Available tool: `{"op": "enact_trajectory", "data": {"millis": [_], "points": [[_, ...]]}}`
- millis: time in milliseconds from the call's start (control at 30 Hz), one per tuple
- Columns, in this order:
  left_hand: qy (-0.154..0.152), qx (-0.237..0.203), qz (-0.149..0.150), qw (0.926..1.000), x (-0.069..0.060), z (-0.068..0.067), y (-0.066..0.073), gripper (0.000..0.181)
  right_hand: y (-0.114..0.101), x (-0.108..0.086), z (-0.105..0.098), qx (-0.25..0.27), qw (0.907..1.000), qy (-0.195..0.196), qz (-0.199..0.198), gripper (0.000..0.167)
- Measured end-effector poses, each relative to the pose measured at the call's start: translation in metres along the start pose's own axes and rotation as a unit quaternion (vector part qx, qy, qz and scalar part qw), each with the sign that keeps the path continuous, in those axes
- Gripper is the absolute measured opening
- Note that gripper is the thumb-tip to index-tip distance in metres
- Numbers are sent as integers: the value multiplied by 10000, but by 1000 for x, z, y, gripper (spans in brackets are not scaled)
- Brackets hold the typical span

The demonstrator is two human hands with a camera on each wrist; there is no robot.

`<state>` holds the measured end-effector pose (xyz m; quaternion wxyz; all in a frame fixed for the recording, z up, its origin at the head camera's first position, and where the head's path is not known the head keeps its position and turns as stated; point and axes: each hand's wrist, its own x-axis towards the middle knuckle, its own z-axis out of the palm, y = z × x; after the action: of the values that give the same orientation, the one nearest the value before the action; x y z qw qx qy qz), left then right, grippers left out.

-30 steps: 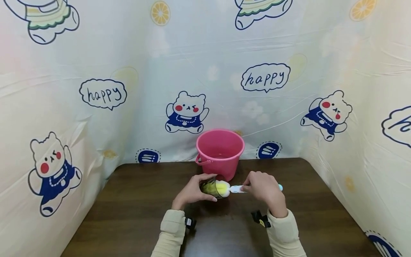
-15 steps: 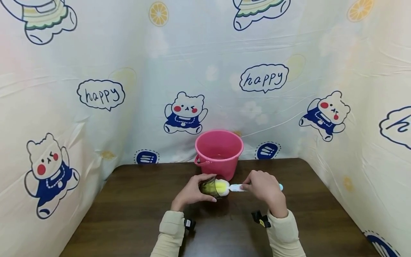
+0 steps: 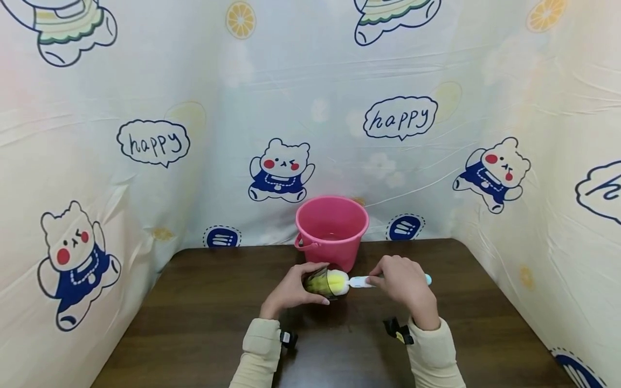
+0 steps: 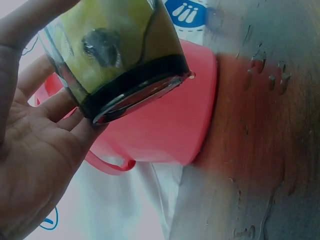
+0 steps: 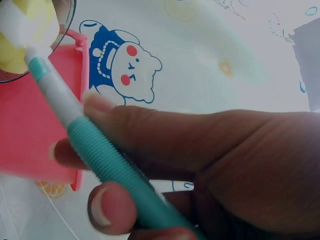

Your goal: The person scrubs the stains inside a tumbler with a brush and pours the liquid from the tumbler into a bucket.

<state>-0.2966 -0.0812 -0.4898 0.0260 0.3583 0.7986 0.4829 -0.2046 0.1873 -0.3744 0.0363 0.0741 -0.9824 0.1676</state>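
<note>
My left hand (image 3: 291,290) grips a dark, see-through glass (image 4: 115,55) tilted on its side, its mouth toward the right. Inside the glass sits the yellow and white sponge head of a cup brush (image 3: 338,282), part of it showing past the rim. The brush's teal and white handle (image 5: 100,145) is held by my right hand (image 3: 402,283), thumb and fingers curled round the ribbed grip. In the left wrist view a drop of water hangs at the glass's base. Both hands are above the table, in front of a pink bucket (image 3: 335,245).
The pink bucket stands at the back of the dark wooden table (image 3: 194,312), its handle hanging to the left. Water drops (image 4: 272,80) lie on the tabletop. A patterned cloth (image 3: 218,161) surrounds the table at the back and sides.
My right hand has shifted slightly right with the brush, and a little more of the sponge head shows outside the glass. The left hand and the glass stay nearly in place.
</note>
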Motion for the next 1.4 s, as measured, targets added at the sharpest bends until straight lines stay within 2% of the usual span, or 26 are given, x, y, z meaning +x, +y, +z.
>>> {"op": "enact_trajectory", "data": {"millis": [233,333,500,600,733,867,1000,1200,1300,1400], "points": [[-47,98,52,9999,1,2,-1,79,1,-1,-2,-106,9995,-309,12,8],[-38,81,90,9999,0,2,-1,80,2,-2,-2,-25,9997,-224,-31,8],[14,103,110,9999,-2,1,1,80,3,-1,1,86,9997,-114,178,8],[-35,114,95,9999,-2,1,1,81,3,-2,3,79,9990,-327,291,11],[-138,94,47,9998,-1,2,1,80,3,-4,0,102,9983,-538,186,11],[-82,7,-39,10000,0,2,0,80,7,-3,-5,185,9990,-398,-6,9],[10,-78,-81,9999,1,1,2,80,10,-2,-7,175,9996,-230,48,10],[-100,-47,-49,9999,0,2,2,80,6,-4,-3,71,9981,-514,318,13],[-127,-65,-21,9999,-1,3,1,80,4,-5,-3,67,9978,-610,261,14],[-107,-93,-40,9999,-1,3,1,79,4,-6,-5,146,9984,-529,136,12]]}}
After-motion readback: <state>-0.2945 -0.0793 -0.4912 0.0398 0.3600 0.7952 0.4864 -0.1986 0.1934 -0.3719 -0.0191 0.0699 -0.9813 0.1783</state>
